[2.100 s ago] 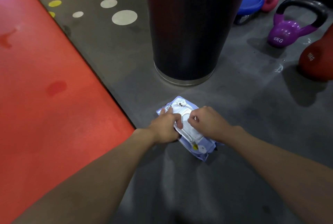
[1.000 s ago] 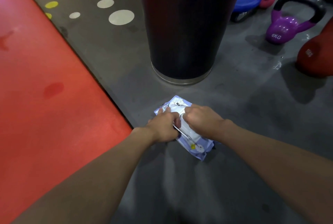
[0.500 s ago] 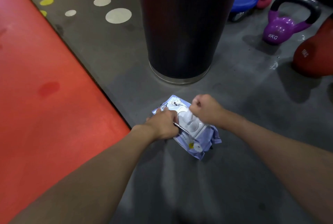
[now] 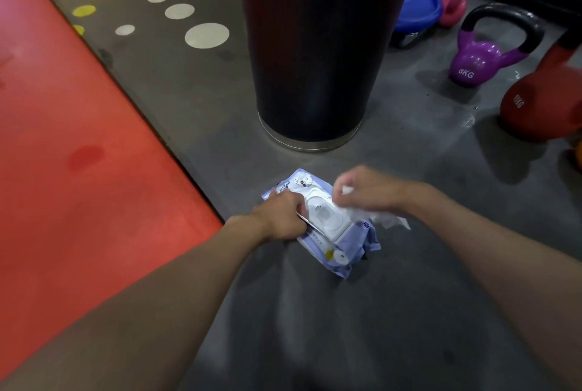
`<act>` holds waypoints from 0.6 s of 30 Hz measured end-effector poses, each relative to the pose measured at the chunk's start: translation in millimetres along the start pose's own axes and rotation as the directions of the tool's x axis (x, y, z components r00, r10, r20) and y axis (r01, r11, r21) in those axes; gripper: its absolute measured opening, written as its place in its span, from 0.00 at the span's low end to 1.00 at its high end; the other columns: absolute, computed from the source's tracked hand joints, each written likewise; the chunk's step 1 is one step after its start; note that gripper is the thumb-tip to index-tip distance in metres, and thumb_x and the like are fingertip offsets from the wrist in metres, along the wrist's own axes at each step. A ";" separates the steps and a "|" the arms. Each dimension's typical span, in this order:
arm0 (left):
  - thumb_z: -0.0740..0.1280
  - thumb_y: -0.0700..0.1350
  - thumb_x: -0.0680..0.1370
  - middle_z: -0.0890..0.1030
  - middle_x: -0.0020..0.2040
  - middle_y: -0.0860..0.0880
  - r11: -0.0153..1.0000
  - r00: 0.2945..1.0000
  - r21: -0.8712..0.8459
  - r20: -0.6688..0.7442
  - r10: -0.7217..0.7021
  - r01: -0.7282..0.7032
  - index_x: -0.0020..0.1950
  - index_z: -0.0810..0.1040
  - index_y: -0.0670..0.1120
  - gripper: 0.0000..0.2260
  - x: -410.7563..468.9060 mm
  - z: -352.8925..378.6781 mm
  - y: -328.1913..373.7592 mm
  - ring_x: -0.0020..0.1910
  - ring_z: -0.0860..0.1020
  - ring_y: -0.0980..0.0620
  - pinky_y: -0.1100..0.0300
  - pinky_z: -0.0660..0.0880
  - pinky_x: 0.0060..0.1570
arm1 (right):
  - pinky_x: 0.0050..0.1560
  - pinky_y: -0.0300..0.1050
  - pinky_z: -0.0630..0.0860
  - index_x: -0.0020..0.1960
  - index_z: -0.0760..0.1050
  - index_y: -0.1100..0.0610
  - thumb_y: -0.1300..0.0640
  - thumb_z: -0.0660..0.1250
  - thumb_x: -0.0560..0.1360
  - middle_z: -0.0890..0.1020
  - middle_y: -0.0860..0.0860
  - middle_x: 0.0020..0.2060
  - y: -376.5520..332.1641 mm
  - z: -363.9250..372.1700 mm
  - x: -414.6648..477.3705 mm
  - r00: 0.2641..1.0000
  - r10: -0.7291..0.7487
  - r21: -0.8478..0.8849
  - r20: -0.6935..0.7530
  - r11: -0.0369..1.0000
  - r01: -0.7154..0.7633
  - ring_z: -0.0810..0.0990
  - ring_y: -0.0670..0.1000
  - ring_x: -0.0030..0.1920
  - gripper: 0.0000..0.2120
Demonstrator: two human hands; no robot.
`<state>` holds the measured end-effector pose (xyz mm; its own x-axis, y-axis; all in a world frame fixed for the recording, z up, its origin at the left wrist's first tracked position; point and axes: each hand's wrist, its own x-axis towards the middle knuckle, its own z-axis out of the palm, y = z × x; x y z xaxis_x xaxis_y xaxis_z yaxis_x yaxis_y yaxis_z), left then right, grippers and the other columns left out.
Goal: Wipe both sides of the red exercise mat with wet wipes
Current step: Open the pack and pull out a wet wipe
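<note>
Grey gym flooring (image 4: 315, 327) is spreading across the near and middle ground, with white and yellow dots (image 4: 206, 35) painted on its far left part. Along the left side, the red exercise mat (image 4: 78, 170) is lying flat on that floor, its right edge running diagonally from far left toward the near centre, and a darker patch (image 4: 85, 156) is showing on its surface.

Just right of the mat's near corner, the pack of wet wipes (image 4: 340, 252) is lying on the floor, pale purple with a white lid frame (image 4: 324, 217) on top. The left hand (image 4: 280, 217) is gripping the left side of the pack, its fingers curling over the edge beside the lid frame. The right hand (image 4: 368, 192), blurred, is hovering over the far right part of the pack with its fingers curled together, pinching a white wet wipe (image 4: 387, 220) that is trailing out to the right below the wrist. Whether the wipe is fully free of the pack cannot be told.

Beyond the pack, a tall black cylinder (image 4: 315, 44) with a metal rim is standing on the floor. To the far right, a purple kettlebell (image 4: 478, 60) marked 6KG is sitting near a red kettlebell (image 4: 541, 107), with a pink kettlebell (image 4: 453, 9) and a blue disc (image 4: 419, 9) behind them.
</note>
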<state>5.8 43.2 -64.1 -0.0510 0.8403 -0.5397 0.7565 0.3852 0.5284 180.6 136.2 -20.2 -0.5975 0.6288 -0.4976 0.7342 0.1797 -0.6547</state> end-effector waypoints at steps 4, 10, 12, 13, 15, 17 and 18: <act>0.65 0.40 0.70 0.79 0.52 0.50 0.999 0.999 -0.016 -0.026 0.032 -0.032 0.45 0.78 0.49 0.07 -0.8 -0.1 -0.2 0.58 0.74 0.49 0.56 0.75 0.55 | 0.54 0.45 0.76 0.61 0.79 0.49 0.65 0.60 0.75 0.77 0.50 0.60 9.5 27.5 5.2 0.984 0.035 -0.289 0.173 0.957 0.017 0.78 0.52 0.54 0.20; 0.65 0.39 0.71 0.80 0.52 0.48 0.998 0.998 -0.020 -0.033 0.059 -0.059 0.44 0.78 0.49 0.06 -3.8 -1.2 2.4 0.56 0.75 0.47 0.62 0.69 0.51 | 0.57 0.48 0.73 0.74 0.64 0.36 0.60 0.59 0.74 0.72 0.50 0.70 13.3 38.0 9.5 0.992 0.045 -0.458 0.115 0.889 0.012 0.73 0.55 0.65 0.32; 0.66 0.40 0.71 0.81 0.49 0.49 0.998 0.998 -0.024 -0.025 0.065 -0.065 0.42 0.77 0.50 0.05 -3.7 -3.2 2.7 0.53 0.77 0.49 0.61 0.73 0.47 | 0.56 0.48 0.72 0.76 0.58 0.36 0.58 0.58 0.76 0.70 0.51 0.72 12.8 38.7 8.8 0.990 0.073 -0.534 0.120 0.845 0.003 0.71 0.57 0.68 0.32; 0.67 0.41 0.71 0.82 0.48 0.49 0.997 0.998 -0.034 -0.020 0.062 -0.063 0.41 0.76 0.50 0.03 -3.6 -3.9 2.7 0.51 0.78 0.50 0.61 0.74 0.46 | 0.58 0.49 0.72 0.77 0.57 0.36 0.58 0.57 0.76 0.69 0.51 0.73 13.5 39.4 9.4 0.988 0.084 -0.537 0.130 0.843 -0.001 0.71 0.57 0.69 0.33; 0.70 0.45 0.72 0.82 0.48 0.49 0.997 0.998 -0.054 -0.005 0.055 -0.055 0.45 0.77 0.49 0.04 -3.9 -5.4 3.9 0.47 0.78 0.52 0.61 0.74 0.45 | 0.62 0.50 0.72 0.77 0.58 0.38 0.59 0.58 0.76 0.68 0.51 0.74 16.8 39.1 12.2 0.985 0.082 -0.476 0.149 0.880 -0.001 0.71 0.57 0.69 0.33; 0.71 0.48 0.72 0.80 0.49 0.51 0.996 0.999 -0.088 0.005 0.032 -0.031 0.53 0.74 0.49 0.12 -2.0 -5.9 4.1 0.45 0.77 0.54 0.62 0.74 0.44 | 0.65 0.46 0.70 0.75 0.67 0.46 0.62 0.60 0.76 0.71 0.52 0.72 20.5 36.6 16.6 0.994 0.025 -0.339 0.104 0.941 0.012 0.72 0.55 0.68 0.29; 0.71 0.51 0.72 0.80 0.48 0.52 0.993 1.000 -0.116 -0.003 0.016 -0.017 0.55 0.71 0.49 0.15 -0.6 -5.8 3.7 0.45 0.78 0.55 0.61 0.75 0.44 | 0.65 0.44 0.69 0.71 0.72 0.51 0.62 0.62 0.77 0.74 0.53 0.69 21.3 34.3 18.6 1.000 -0.002 -0.236 0.028 0.972 0.009 0.73 0.55 0.68 0.24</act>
<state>4.8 46.3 -58.0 -0.0403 0.8476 -0.5292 0.6763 0.4130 0.6100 174.1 125.9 -63.0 -0.6079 0.6071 -0.5118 0.7844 0.3589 -0.5059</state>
